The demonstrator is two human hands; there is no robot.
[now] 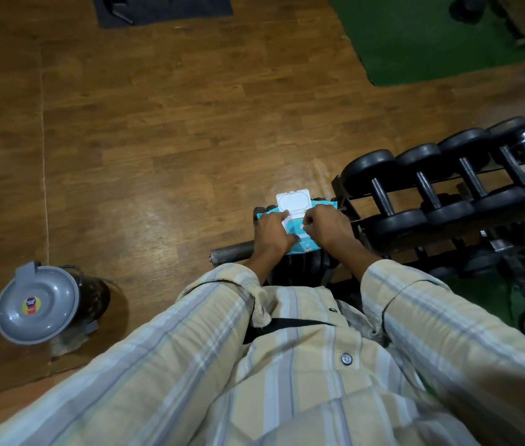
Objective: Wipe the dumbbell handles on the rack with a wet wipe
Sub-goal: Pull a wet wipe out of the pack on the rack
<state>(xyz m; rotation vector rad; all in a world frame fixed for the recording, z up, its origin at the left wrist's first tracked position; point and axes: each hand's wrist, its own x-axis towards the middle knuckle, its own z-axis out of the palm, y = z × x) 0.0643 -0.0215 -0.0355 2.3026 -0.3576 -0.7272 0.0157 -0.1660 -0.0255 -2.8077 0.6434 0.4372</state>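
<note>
Dumbbell handles (383, 196): bare metal bars between black round heads, lying in a row on the tilted rack (348, 204) at the right of the scene, running off to the far right.
Wet wipe pack (299, 243): teal soft pack, just left of the rack's near end, resting on dark equipment below it. White flip lid (293, 199) stands open, tipped toward the far side.
Left hand (272, 233): on the pack's left part, fingers curled over it, thumb at the lid's hinge edge; holds the pack down.
Right hand (325, 226): at the pack's opening, fingers curled tight as if pinching something there; whether a wipe is caught between them cannot be told.
Sleeves: striped cream and pale blue, both arms reaching from the near edge.
Metal bar (232, 252): grey, lying left of the hands, just under the pack.
Floor (158, 123): brown wood-look boards.
Grey lidded jug (37, 304): near left, on the floor, well apart from the pack.
Green mat (415, 43): far right, with dark weights on it.
Dark mat (164, 8): far centre.
</note>
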